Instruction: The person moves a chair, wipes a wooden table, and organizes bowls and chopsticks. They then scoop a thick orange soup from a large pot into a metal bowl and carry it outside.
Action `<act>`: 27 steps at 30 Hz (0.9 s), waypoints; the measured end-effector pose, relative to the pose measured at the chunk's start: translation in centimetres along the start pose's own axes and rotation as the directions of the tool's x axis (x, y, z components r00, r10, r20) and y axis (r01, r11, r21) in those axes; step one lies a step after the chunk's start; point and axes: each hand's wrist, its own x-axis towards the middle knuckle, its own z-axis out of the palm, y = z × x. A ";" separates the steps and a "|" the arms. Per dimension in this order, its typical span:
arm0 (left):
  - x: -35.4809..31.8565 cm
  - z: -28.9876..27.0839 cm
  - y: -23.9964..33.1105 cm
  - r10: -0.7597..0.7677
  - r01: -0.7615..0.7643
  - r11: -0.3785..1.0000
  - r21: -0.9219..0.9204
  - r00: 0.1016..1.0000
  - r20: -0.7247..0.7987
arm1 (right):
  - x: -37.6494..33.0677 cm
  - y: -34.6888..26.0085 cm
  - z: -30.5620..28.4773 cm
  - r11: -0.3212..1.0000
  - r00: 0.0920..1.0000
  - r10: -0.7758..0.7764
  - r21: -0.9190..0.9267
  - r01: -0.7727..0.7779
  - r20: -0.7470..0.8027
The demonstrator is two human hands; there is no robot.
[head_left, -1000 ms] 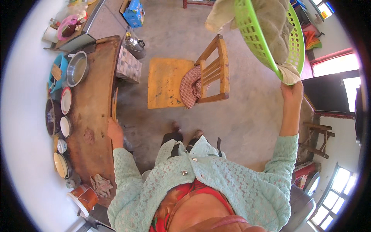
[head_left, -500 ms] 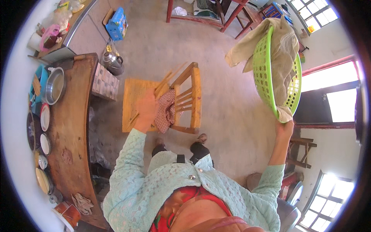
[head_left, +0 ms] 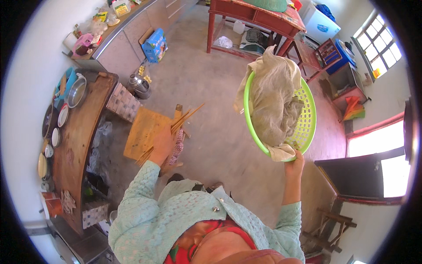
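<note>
My left hand (head_left: 161, 146) is closed around a bundle of chopsticks (head_left: 187, 119), which jut out on both sides of the fist. Below it stands a yellow wooden chair (head_left: 145, 130), with a red patterned cloth (head_left: 176, 147) partly showing beside my hand. On the right, my right hand (head_left: 295, 164) grips the near rim of a light green plastic basket (head_left: 311, 108) with a perforated side, held tilted in the air. A crumpled beige cloth (head_left: 277, 97) lies in the basket and hangs over its far and left edges.
To the left runs a wooden table (head_left: 79, 145) with a metal basin (head_left: 78, 91) and several bowls. A thermos flask (head_left: 140, 86) and a blue box (head_left: 154, 45) stand on the floor beyond. A red table (head_left: 252, 22) is at the back, and a dark-panelled door (head_left: 356, 176) is at right.
The view has turned and shows more of the far room. The basket has come leftward in the view, its opening showing more. Both hands keep their hold.
</note>
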 end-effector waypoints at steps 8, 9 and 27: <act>0.0 1.0 1.0 0.024 -0.018 0.998 0.063 0.995 -0.096 | 8.9 0.8 5.4 0.999 0.999 0.033 0.025 -0.034 0.032; 0.0 1.2 1.0 0.037 -0.028 0.997 0.075 0.993 -0.108 | 10.0 0.8 6.6 1.000 0.999 0.025 0.004 -0.026 0.022; 9.6 0.4 1.2 0.027 -0.028 0.998 -0.048 0.999 -0.022 | 29.3 1.0 20.6 0.995 0.992 0.070 -0.073 -0.062 0.109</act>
